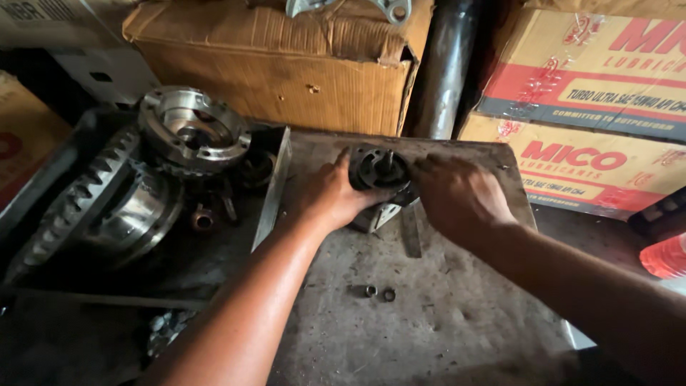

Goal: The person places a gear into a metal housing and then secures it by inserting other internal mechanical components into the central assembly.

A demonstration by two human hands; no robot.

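Plainly, the dark round housing (379, 170), gripped near the tabletop's (457, 314) far edge by the curled left hand (334, 191) and covered by the half-closed right hand (457, 196), could have been tipped onto the two small rings (379, 292) if greasy fingers slipped.

Behind the dark round part (379, 170) a cardboard box (286, 68) and black pipe (443, 71) block me. Left of it, a metal tray's edge (273, 187) rises. In front, bare counter (443, 314) holds only two small rings (379, 292).
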